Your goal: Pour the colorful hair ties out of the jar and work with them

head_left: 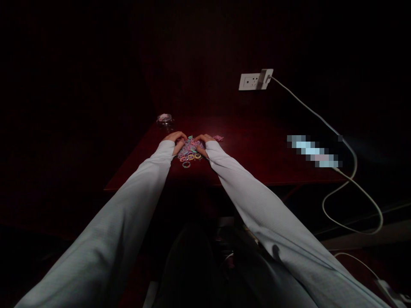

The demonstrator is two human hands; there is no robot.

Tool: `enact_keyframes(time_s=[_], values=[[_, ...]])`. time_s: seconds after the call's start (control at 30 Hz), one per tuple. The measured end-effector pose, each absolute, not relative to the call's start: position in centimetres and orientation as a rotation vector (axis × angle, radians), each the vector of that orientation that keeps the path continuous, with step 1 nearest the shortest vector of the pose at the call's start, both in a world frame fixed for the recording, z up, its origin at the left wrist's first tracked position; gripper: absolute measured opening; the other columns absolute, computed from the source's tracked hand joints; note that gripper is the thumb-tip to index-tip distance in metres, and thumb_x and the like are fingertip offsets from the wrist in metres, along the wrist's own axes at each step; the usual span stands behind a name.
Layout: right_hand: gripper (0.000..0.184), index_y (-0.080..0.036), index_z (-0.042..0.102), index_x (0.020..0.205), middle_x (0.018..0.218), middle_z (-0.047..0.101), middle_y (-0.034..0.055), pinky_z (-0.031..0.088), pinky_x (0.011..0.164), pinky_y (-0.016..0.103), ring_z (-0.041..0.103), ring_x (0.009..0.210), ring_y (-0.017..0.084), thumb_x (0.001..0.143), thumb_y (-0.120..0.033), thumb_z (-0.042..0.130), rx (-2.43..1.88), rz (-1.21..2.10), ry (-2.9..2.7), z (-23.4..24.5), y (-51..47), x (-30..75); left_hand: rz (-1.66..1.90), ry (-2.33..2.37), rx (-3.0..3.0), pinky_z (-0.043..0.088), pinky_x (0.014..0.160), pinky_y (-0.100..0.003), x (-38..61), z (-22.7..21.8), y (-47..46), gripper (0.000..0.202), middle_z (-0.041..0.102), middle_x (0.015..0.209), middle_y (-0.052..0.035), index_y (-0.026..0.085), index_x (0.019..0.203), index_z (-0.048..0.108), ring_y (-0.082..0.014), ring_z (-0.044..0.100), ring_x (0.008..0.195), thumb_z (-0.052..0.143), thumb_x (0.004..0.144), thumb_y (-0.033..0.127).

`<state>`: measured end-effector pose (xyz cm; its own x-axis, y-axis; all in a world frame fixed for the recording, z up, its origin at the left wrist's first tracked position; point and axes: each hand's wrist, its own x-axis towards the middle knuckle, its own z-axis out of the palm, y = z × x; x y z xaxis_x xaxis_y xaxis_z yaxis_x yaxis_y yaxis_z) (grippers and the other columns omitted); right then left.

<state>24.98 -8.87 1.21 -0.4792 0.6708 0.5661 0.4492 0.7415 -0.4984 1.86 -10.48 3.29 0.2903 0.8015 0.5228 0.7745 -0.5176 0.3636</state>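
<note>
A heap of small elastic hair ties (189, 147) in pink, purple, green and yellow lies on the dark red table. At the heap's left side is my left hand (176, 139), its curled fingers and thumb apart and touching the hair ties. My right hand (204, 140) cups the opposite side in much the same way, thumb apart from the fingers. Its fingertips are partly hidden among the ties. A few rings, one of them a dark greenish tie (186, 164), lie at the near edge of the heap.
Behind my left hand stands a clear jar (165, 122) with something pinkish at its top. A small pink bunch (218, 138) lies right of my right hand. A white cable (308, 105) runs from the wall socket (252, 81) to a blurred-out device (313, 151) on the right.
</note>
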Motion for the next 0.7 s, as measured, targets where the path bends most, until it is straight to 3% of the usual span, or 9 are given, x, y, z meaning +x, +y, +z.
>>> enact_keyframes(time_s=[0.13, 0.4, 0.53, 0.7], values=[[0.029, -0.018, 0.071, 0.111, 0.109, 0.067, 0.011, 0.048, 0.095, 0.039, 0.061, 0.102, 0.028, 0.086, -0.03, 0.064, -0.947, 0.379, -2.143, 0.9, -7.7, 24.1, 0.962, 1.502, 2.584, 0.05, 0.102, -0.038, 1.3, 3.2, -10.1, 0.031, 0.073, 0.11, -0.0076, 0.024, 0.096, 0.073, -0.0265, 0.065, 0.108, 0.045, 0.087, 0.03], [0.031, -0.018, 0.071, 0.116, 0.113, 0.065, 0.0105, 0.046, 0.098, 0.036, 0.061, 0.105, 0.025, 0.09, -0.03, 0.059, -0.843, 0.382, -2.164, 1.4, -8.9, 24.9, 0.653, 1.483, 2.654, 0.051, 0.096, -0.037, 1.3, 2.9, -9.7, 0.033, 0.069, 0.102, -0.0054, 0.024, 0.109, 0.072, -0.0269, 0.062, 0.098, 0.062, 0.079, 0.032], [0.029, -0.02, 0.072, 0.115, 0.111, 0.065, 0.0096, 0.047, 0.098, 0.037, 0.061, 0.103, 0.026, 0.092, -0.03, 0.057, -0.837, 0.395, -2.158, 1.9, -9.8, 25.4, 0.7, 1.433, 2.594, 0.051, 0.101, -0.036, 1.4, 2.9, -9.7, 0.031, 0.069, 0.104, -0.005, 0.023, 0.108, 0.072, -0.0251, 0.065, 0.102, 0.065, 0.078, 0.031], [0.031, -0.018, 0.072, 0.116, 0.11, 0.064, 0.011, 0.048, 0.097, 0.037, 0.061, 0.102, 0.026, 0.091, -0.03, 0.058, -0.835, 0.381, -2.18, 2.0, -9.8, 25.3, 0.792, 1.414, 2.538, 0.053, 0.094, -0.033, 1.6, 2.9, -9.9, 0.027, 0.071, 0.104, -0.0062, 0.021, 0.102, 0.072, -0.0234, 0.067, 0.098, 0.062, 0.079, 0.032]])
